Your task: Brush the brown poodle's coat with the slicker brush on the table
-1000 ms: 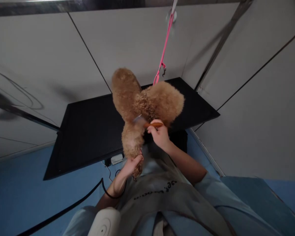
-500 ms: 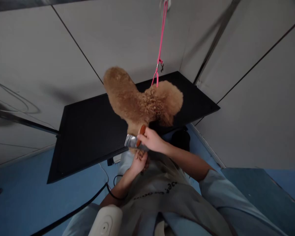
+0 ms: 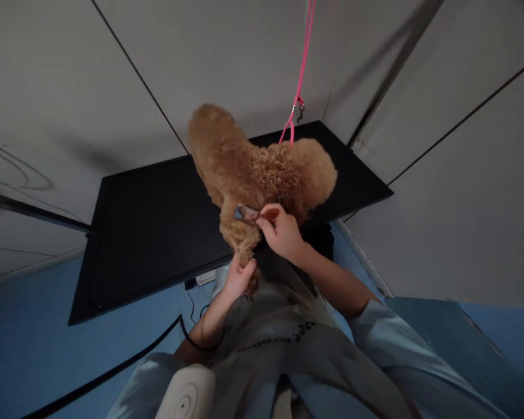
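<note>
A small brown curly-haired dog stands on a black grooming table, tied overhead by a pink leash. My left hand is closed round the dog's paw, holding the leg stretched toward me. My right hand grips a brush with an orange handle, its metal head pressed against the upper part of that same leg.
Grey wall panels rise behind and to the right of the table. A black cable runs across the blue floor at lower left. A white device sits by my lap. I wear a grey apron.
The brush has moved back up the held leg from near the paw to the upper leg. The dog has shifted slightly. My left hand keeps hold of the paw.
</note>
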Action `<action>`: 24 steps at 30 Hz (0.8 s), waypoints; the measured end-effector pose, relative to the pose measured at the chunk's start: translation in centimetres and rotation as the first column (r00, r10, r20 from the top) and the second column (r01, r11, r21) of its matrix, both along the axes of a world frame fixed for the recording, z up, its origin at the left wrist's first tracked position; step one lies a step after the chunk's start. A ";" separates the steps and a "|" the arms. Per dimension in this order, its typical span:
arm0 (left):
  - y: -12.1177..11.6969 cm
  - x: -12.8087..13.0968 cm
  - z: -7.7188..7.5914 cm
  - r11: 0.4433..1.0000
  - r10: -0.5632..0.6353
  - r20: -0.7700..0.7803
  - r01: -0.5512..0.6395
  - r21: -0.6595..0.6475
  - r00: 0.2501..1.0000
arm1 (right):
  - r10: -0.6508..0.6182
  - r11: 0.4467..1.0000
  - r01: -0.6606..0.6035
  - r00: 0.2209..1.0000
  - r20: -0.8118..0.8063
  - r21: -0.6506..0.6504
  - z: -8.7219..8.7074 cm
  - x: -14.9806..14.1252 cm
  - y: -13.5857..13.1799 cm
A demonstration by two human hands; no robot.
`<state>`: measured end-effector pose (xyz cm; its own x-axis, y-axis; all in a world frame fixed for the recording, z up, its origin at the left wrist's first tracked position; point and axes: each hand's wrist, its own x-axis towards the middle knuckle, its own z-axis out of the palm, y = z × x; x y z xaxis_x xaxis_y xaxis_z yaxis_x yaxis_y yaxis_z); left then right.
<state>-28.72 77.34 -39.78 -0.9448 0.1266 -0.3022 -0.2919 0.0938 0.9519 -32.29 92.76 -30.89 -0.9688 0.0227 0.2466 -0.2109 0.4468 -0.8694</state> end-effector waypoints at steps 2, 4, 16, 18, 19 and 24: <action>0.2 -0.4 0.5 1.000 -0.010 -0.030 0.011 0.008 1.000 | 0.109 0.994 -0.108 0.993 0.049 -0.023 0.5 -0.4 0.2; 0.4 -0.5 0.9 1.000 -0.005 -0.008 0.005 0.008 1.000 | 0.052 0.998 -0.049 0.996 0.072 -0.039 0.9 -1.1 0.7; -1.5 -0.7 3.0 0.902 -0.130 0.296 -0.011 0.432 0.946 | -0.082 0.931 0.052 0.994 -0.069 -0.360 -2.1 -2.2 1.0; -2.3 -1.0 3.8 0.832 -0.229 0.326 0.010 0.555 0.917 | 0.062 0.906 -0.089 0.995 -0.077 -0.415 -2.6 -2.4 0.8; -2.8 -1.1 4.1 0.794 -0.271 0.330 0.017 0.607 0.904 | 0.118 0.894 -0.137 0.990 -0.071 -0.427 -2.7 -2.6 0.7; -4.7 -0.8 4.1 0.619 -0.440 0.305 0.039 0.784 0.845 | 0.004 0.824 -0.069 0.993 -0.115 -0.563 -3.4 -2.4 -0.4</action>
